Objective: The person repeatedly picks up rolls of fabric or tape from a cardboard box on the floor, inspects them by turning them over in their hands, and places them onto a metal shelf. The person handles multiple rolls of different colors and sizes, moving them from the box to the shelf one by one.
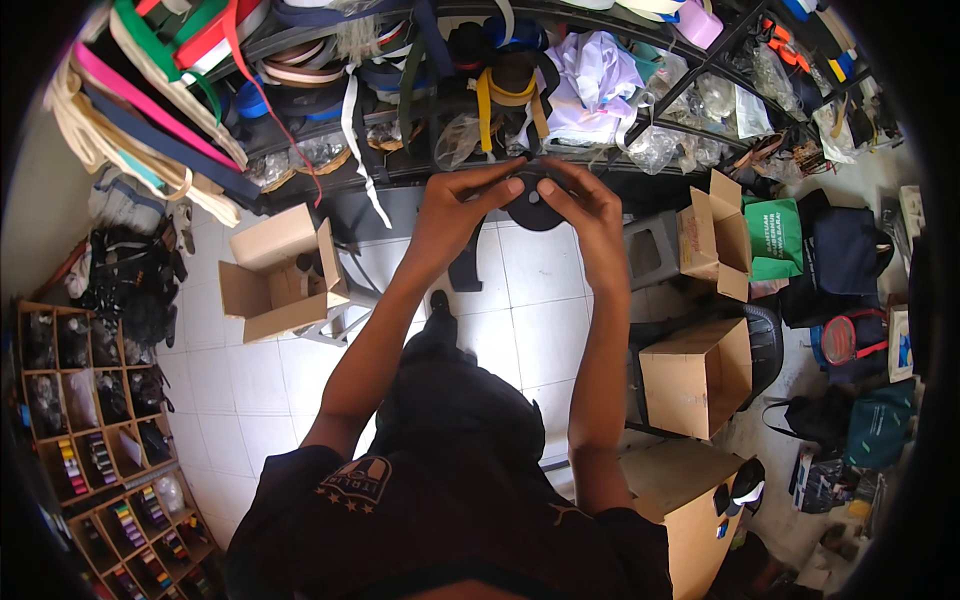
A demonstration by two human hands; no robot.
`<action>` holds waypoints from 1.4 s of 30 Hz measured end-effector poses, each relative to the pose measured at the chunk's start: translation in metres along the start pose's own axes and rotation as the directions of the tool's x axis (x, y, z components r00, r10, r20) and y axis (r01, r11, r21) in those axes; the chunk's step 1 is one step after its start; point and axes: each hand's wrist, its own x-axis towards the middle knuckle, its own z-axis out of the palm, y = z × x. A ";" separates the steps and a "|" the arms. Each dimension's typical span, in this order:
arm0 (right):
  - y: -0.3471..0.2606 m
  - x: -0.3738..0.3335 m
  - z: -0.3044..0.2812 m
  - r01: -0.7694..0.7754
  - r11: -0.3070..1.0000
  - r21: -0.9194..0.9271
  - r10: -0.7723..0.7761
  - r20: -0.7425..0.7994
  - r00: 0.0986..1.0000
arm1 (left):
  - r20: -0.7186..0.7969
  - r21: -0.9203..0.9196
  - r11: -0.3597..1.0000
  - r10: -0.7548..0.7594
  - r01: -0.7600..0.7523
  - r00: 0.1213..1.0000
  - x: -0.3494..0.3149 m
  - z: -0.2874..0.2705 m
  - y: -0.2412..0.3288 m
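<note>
Both arms reach forward to the front of a shelf. Between my hands is a flat black roll of what looks like strap (535, 213), round with a small light hole near its middle. My left hand (468, 207) grips its left side, thumb on the near face and fingers bent over the far edge. My right hand (588, 203) holds the right side the same way, the two thumbs almost meeting. Below my left hand hangs a black strip (466, 268); whether it joins the roll I cannot tell. The fingertips are partly hidden against the dark shelf.
The dark shelf ahead holds rolled straps, a yellow strap (486, 108) and white cloth (597, 75). Colourful straps (150, 95) hang at left. Open cardboard boxes (283, 275) (697, 375) stand on both sides. A thread rack (95, 400) is at far left, bags (880, 425) at right.
</note>
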 end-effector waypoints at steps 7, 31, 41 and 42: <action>0.004 0.061 0.002 0.030 0.999 0.017 -0.027 -0.155 0.988 | -0.050 -0.146 0.985 0.084 -0.090 0.995 0.067 0.001 -0.009; 0.008 0.212 -0.007 0.105 0.957 0.270 -0.040 -0.237 0.971 | -0.017 -0.080 0.974 0.210 -0.211 0.978 0.228 0.023 -0.007; -0.034 0.254 -0.088 0.002 0.994 -0.111 0.020 0.198 0.980 | 0.069 0.072 0.979 0.184 -0.189 0.980 0.249 0.063 0.012; -0.034 0.259 -0.095 -0.004 0.995 -0.099 0.026 0.227 0.974 | 0.063 0.051 0.985 0.162 -0.165 0.985 0.251 0.068 0.013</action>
